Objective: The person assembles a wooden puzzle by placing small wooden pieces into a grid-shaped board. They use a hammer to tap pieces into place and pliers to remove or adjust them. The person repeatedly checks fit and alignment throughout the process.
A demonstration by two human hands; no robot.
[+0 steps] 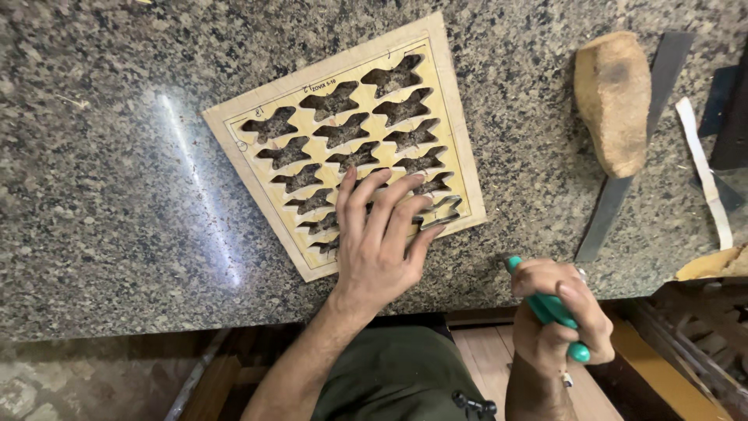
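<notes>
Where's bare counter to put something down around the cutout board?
Widest free patch: the granite counter left of the wooden cutout board, out to the frame's left edge. A narrower strip lies between the board and the brown oval block. The right side is crowded: block, metal strips, white strip. The left hand covers the board's near corner; the right hand grips a green-handled tool.

One view only, from a camera worn on the person's head. It looks almost straight down, from close range, over the near edge of the stone counter (117, 234). The person's own lap and a strip of floor fill the bottom of the frame.
</notes>
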